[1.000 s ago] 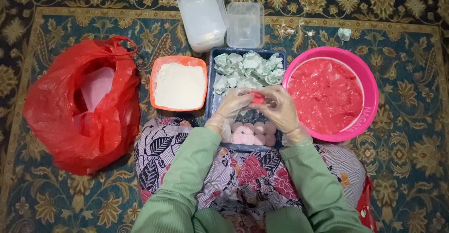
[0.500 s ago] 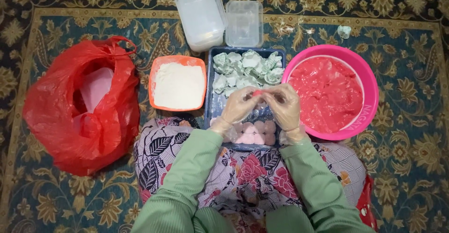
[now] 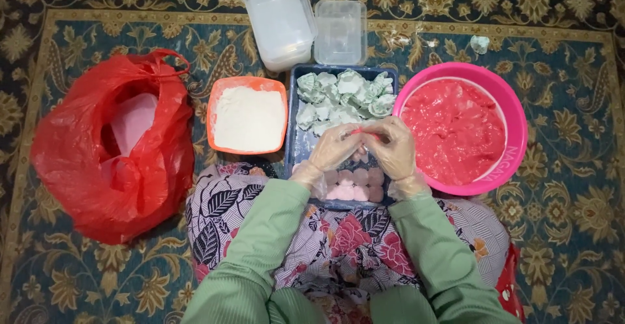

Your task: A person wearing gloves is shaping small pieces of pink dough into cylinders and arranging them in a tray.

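My left hand (image 3: 332,151) and my right hand (image 3: 392,147), both in clear plastic gloves, meet above a dark rectangular tray (image 3: 294,148) and pinch a small piece of pink dough (image 3: 360,131) between the fingertips. Pale green dough pieces (image 3: 342,96) fill the tray's far half. Round pink pieces (image 3: 355,184) lie in its near end, partly hidden by my hands. A pink bowl (image 3: 517,135) of red-pink dough (image 3: 452,129) stands right of my right hand. An orange container of white flour (image 3: 249,116) sits left of the tray.
A red plastic bag (image 3: 111,148) with something pink inside lies at the left on the patterned carpet (image 3: 573,220). Two clear plastic boxes (image 3: 281,15) (image 3: 340,31) stand beyond the tray. A small pale green scrap (image 3: 480,43) lies at the far right. My lap in floral cloth is below.
My hands have stayed over the tray, shifting slightly as the fingers work the small pink piece; the piece shows less between the fingertips now.
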